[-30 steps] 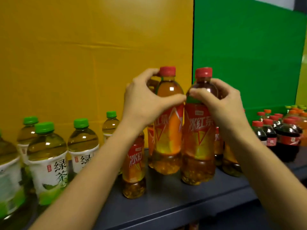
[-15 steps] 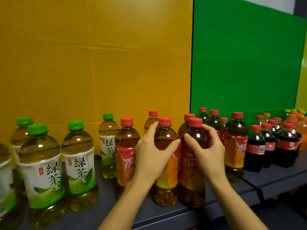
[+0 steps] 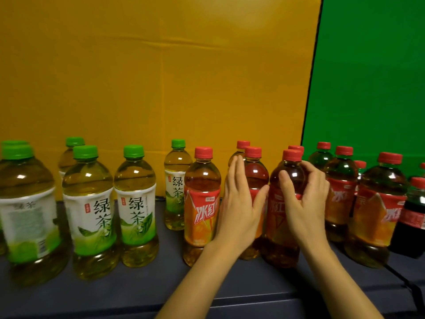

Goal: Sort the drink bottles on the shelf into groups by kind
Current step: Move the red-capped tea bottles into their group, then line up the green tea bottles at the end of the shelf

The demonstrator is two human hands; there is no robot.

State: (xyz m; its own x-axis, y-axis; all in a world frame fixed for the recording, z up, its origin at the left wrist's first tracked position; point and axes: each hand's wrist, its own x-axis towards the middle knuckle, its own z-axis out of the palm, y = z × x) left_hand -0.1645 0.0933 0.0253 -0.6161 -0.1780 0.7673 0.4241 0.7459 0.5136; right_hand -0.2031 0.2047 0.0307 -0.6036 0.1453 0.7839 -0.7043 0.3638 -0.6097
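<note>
**Two red teas set down among their kind**

Head view: the two bottles that were held aloft a second ago now stand on the shelf (image 3: pixel 161 284) among the other red teas (image 3: pixel 202 203), between the green teas (image 3: pixel 135 203) and the colas (image 3: pixel 414 215). The left hand (image 3: pixel 239 203) has let go of the left bottle (image 3: pixel 255 176) and holds nothing, its fingers straight. The right hand (image 3: pixel 305 199) still curls round the right bottle (image 3: pixel 278 217). Both bottles have red caps, amber tea and red-orange labels. This placement looks nearly done.

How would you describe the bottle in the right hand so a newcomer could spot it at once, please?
Find where the yellow backdrop meets the green backdrop, then drop to the dark shelf below. The red-capped tea bottle stands there in front; unlike its lookalike neighbours, the right hand grips its shoulder.
</note>
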